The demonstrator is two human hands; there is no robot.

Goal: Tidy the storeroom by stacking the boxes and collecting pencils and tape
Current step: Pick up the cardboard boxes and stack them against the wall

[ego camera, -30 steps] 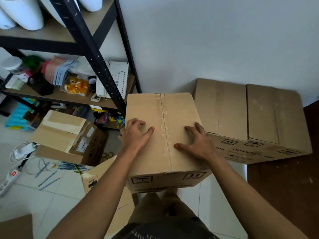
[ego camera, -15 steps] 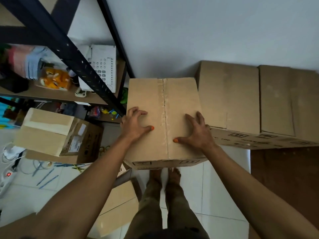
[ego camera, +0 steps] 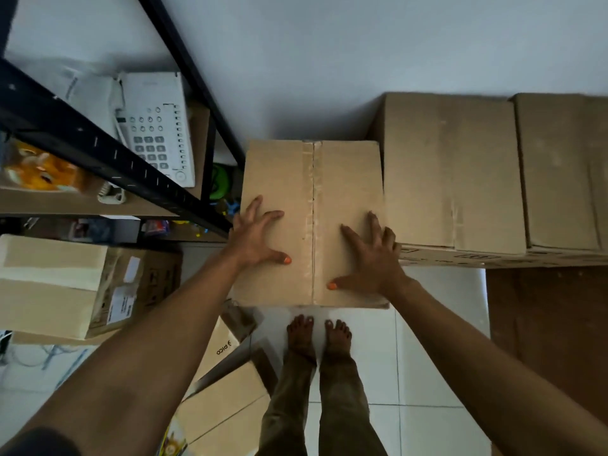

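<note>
A taped box [ego camera: 312, 205] is pressed from above by both hands: the left hand [ego camera: 256, 235] and the right hand [ego camera: 371, 258] lie spread on its top, fingers splayed and nearly straight, nothing gripped. The box is set against the wall, between the black shelf [ego camera: 98, 149] and a big box [ego camera: 450, 172], whose side it touches or nearly touches. This box is judged to be almost placed. Much is left to be done: another box [ego camera: 65, 284] sits apart on the left, and flattened cardboard [ego camera: 227, 396] lies loose on the floor by the feet. Pencils and tape cannot be made out with certainty; only blurred clutter is seen at the lower left, so that part is judged not yet finished.
</note>
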